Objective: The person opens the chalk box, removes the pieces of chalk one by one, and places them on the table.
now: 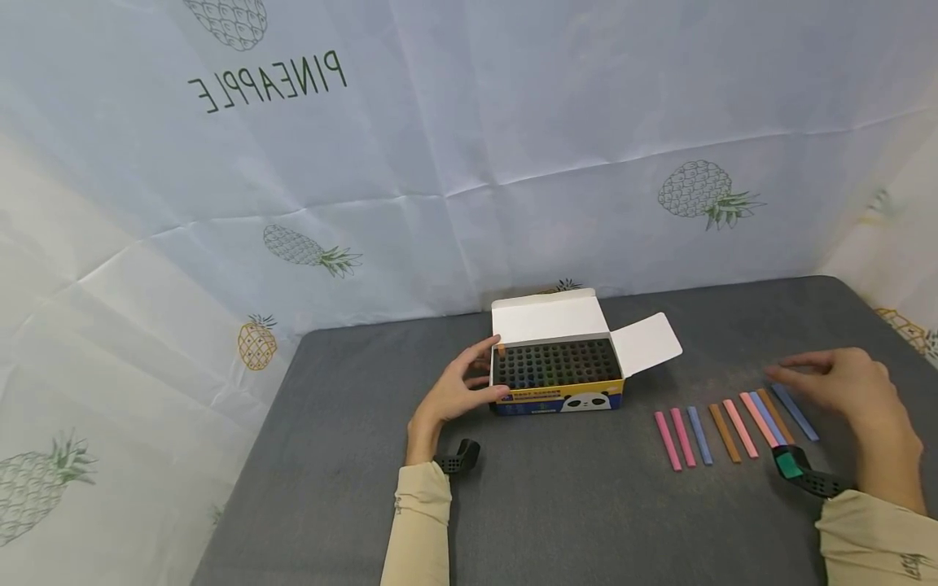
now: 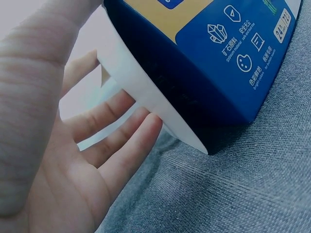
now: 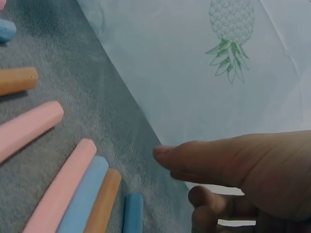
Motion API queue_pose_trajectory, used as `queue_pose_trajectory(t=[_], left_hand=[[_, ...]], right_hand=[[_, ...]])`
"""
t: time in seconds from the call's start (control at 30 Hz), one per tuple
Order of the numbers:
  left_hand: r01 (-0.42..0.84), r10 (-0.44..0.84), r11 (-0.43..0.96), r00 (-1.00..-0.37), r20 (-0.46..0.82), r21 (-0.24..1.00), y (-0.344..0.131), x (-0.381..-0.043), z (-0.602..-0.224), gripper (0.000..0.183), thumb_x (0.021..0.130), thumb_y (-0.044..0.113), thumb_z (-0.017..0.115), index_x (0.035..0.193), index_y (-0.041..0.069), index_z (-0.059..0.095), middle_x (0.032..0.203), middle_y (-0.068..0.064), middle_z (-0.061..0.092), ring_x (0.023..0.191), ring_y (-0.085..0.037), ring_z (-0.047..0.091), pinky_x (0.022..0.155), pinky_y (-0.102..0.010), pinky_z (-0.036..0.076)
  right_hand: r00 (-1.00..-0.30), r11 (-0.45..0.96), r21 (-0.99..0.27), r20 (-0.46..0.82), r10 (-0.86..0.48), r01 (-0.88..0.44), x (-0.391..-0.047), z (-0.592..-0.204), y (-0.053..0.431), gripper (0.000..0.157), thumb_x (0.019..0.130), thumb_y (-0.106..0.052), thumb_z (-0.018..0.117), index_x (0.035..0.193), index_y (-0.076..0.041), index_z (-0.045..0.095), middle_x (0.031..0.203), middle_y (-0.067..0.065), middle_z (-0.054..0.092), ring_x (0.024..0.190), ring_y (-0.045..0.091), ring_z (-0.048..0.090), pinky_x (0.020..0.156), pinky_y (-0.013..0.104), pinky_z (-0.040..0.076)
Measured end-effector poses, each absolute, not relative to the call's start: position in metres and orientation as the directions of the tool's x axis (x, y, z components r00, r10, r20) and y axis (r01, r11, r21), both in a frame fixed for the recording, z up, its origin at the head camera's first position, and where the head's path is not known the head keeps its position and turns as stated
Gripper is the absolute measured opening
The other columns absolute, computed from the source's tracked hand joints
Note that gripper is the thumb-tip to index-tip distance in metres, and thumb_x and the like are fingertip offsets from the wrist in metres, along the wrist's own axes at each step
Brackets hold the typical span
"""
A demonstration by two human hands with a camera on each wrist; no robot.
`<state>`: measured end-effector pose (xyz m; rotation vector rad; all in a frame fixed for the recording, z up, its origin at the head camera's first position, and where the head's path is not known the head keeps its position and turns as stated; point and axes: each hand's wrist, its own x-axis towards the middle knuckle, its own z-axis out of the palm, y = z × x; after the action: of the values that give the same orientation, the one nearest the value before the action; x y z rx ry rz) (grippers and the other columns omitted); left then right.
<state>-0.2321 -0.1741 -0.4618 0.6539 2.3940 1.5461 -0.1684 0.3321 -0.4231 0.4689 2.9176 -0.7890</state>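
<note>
My left hand (image 1: 456, 389) grips the left end of an open chalk box (image 1: 557, 399), thumb at the front corner and index finger at the back corner. In the left wrist view, fingertips touch a white end flap (image 2: 141, 92). Inside the box is a dark grid of round holes (image 1: 557, 362); an orange chalk stick (image 1: 501, 351) shows at its back left corner. My right hand (image 1: 853, 387) hovers by the right end of a row of chalk sticks, beside a blue stick (image 1: 795, 413). Nothing shows between its thumb and fingers.
Several chalk sticks lie side by side on the grey cloth (image 1: 572, 505), including a pink one (image 1: 668, 441), a brown one (image 1: 725, 434) and a salmon one (image 3: 63, 187). The box's white lid (image 1: 550, 317) and right flap (image 1: 646, 343) stand open. A pineapple-print curtain (image 1: 476, 244) hangs behind.
</note>
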Motion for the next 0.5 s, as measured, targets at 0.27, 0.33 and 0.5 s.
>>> queue_pose_trajectory(t=[0.27,0.33,0.5], left_hand=[[0.239,0.476,0.346,-0.878,0.050,0.907,-0.174,-0.232,-0.461,0.080,0.092,0.023,0.078,0.159,0.033,0.037,0.149,-0.010,0.045,0.130,-0.028,0.052,0.112,-0.047,0.052],[0.236,0.475,0.352,-0.879,0.045,0.906,-0.174,-0.232,-0.460,0.080,0.092,0.024,0.078,0.159,0.033,0.036,0.149,-0.009,0.045,0.130,-0.027,0.052,0.112,-0.047,0.052],[0.225,0.473,0.357,-0.881,0.032,0.907,-0.173,-0.232,-0.459,0.081,0.091,0.028,0.079,0.159,0.034,0.036,0.150,-0.008,0.044,0.131,-0.027,0.052,0.112,-0.046,0.052]], right_hand=[[-0.952,0.767,-0.572,-0.097,0.290,0.292,-0.172,-0.421,0.325,0.069,0.102,-0.048,0.058,0.136,0.012,0.056,0.135,0.042,0.052,0.122,0.066,0.038,0.092,0.083,0.035],[-0.955,0.760,-0.589,-0.074,0.286,0.274,-0.172,-0.419,0.322,0.070,0.102,-0.050,0.057,0.136,0.011,0.057,0.134,0.041,0.054,0.122,0.065,0.040,0.091,0.081,0.036],[-0.959,0.759,-0.613,0.005,0.282,0.220,-0.173,-0.411,0.311,0.066,0.100,-0.049,0.060,0.133,0.009,0.062,0.126,0.039,0.060,0.105,0.052,0.053,0.077,0.066,0.048]])
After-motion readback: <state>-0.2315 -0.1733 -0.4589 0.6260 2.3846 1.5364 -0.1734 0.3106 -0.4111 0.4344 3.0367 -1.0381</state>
